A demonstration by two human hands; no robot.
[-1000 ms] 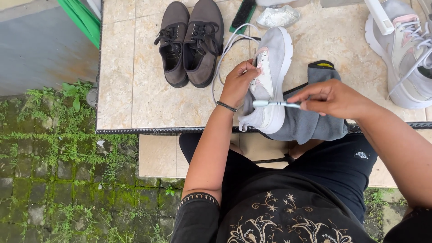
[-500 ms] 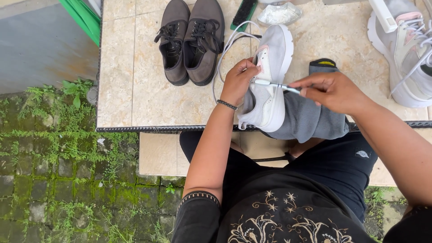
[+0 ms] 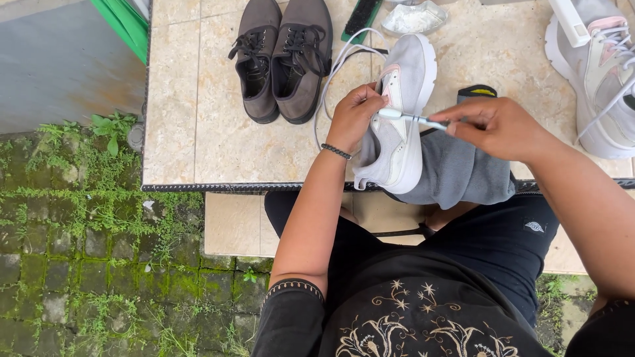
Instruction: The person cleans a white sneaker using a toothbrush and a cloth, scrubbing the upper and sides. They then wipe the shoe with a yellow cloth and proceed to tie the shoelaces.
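Observation:
My left hand (image 3: 355,116) grips the upper side of a white sneaker (image 3: 401,125) that lies across a grey cloth (image 3: 460,170) at the edge of a tiled ledge (image 3: 198,119). My right hand (image 3: 497,125) pinches the handle of a small white toothbrush (image 3: 410,118). The brush head touches the sneaker near its opening, beside my left fingers. A loose white lace (image 3: 337,66) trails from the shoe over the tiles.
A pair of dark grey lace-up shoes (image 3: 281,59) stands on the tiles to the left. A black scrub brush (image 3: 360,16) and a clear plastic bag (image 3: 413,18) lie at the far edge. Another white sneaker (image 3: 605,86) sits right. Mossy paving (image 3: 86,264) lies below.
My right hand has carried the toothbrush from the sneaker's lower part up toward its opening. My left hand has kept its grip on the shoe.

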